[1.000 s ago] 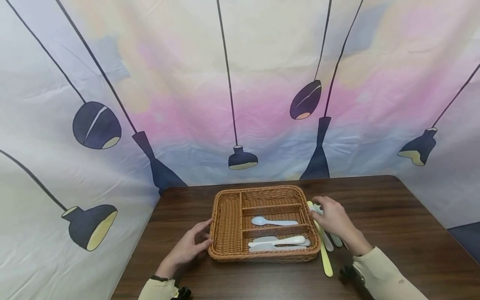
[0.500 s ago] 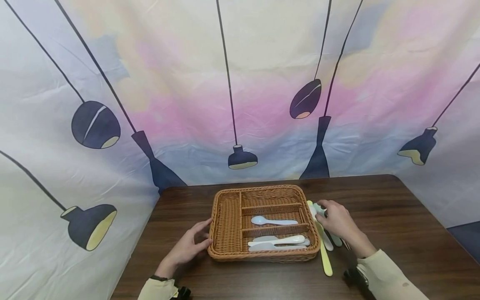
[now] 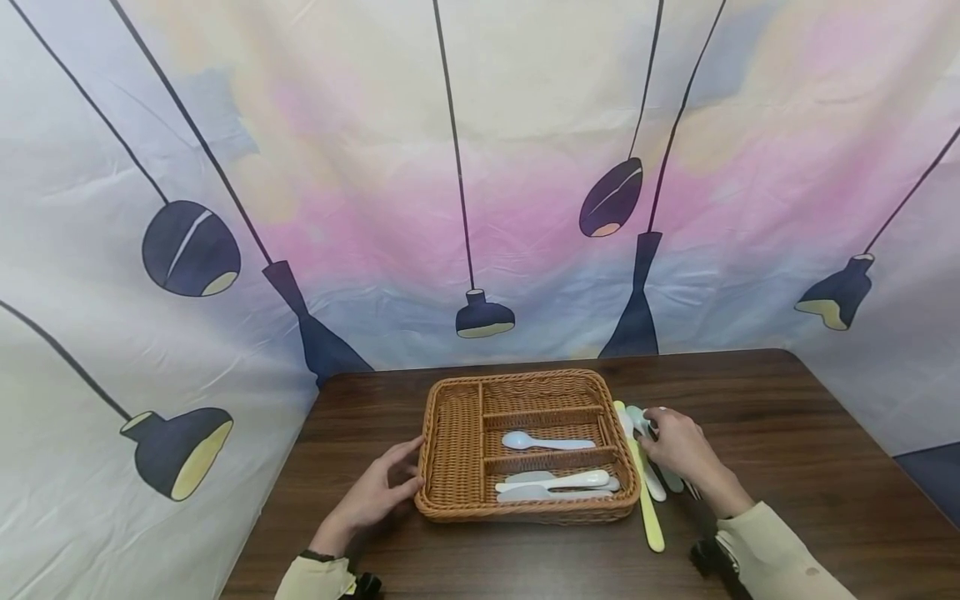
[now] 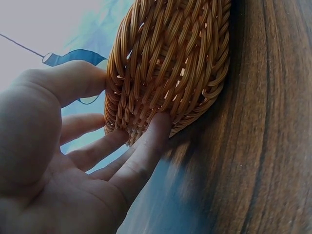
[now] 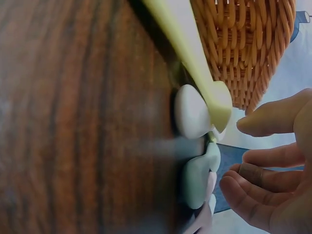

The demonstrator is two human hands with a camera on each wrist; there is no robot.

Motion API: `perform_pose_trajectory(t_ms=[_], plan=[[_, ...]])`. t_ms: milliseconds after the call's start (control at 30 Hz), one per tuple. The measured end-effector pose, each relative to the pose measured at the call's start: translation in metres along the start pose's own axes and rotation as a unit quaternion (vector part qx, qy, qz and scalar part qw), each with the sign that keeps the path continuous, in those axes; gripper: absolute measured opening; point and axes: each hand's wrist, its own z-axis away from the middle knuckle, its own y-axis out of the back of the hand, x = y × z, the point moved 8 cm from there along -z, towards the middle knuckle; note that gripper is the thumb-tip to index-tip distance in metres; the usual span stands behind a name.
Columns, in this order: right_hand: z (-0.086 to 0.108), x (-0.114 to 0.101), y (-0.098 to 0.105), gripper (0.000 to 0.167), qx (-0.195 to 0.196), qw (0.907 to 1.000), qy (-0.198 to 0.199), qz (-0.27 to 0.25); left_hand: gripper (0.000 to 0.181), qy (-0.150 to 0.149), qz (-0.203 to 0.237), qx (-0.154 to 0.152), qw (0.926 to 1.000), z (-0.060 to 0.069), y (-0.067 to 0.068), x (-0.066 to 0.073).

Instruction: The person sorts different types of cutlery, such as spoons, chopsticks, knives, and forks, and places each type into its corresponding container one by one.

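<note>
A brown wicker cutlery basket (image 3: 455,450) with several compartments sits on the table. My left hand (image 3: 378,490) rests its fingertips against the basket's left end; in the left wrist view the fingers touch the weave without curling round it. Beside the basket's right end lies a loose row of cutlery: a long yellow piece (image 3: 650,515), a white rounded piece (image 5: 191,112), a pale green one (image 5: 197,181) and a pinkish one. Over this row hovers my right hand (image 3: 684,450), its fingers loosely bent and apart, holding nothing in the right wrist view.
Inside the basket, a pale blue spoon (image 3: 546,442) lies in the middle compartment and several white and grey utensils (image 3: 551,495) in the front one. The dark wooden table (image 3: 795,467) ends at the back against a cloth (image 3: 525,208) printed with lamps.
My right hand has shifted slightly right and toward me, uncovering more of the cutlery tops. The left hand and the basket have stayed put.
</note>
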Motion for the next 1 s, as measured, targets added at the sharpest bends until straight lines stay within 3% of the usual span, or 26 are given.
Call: perform_pose_trajectory(t_ms=[533, 800, 1000], plan=[[-0.002, 0.012, -0.014, 0.037, -0.044, 0.9987, -0.017, 0.021, 0.065, -0.004, -0.001, 0.0, 1.0, -0.001, 0.001, 0.0], [-0.003, 0.015, -0.021, 0.043, -0.071, 0.9963, -0.031, 0.036, 0.065, -0.003, -0.023, 0.007, 0.9997, -0.001, 0.001, -0.003], [-0.004, 0.015, -0.022, 0.033, -0.08, 0.9954, -0.036, 0.041, 0.065, 0.014, -0.023, 0.011, 0.9996, -0.002, 0.001, -0.005]])
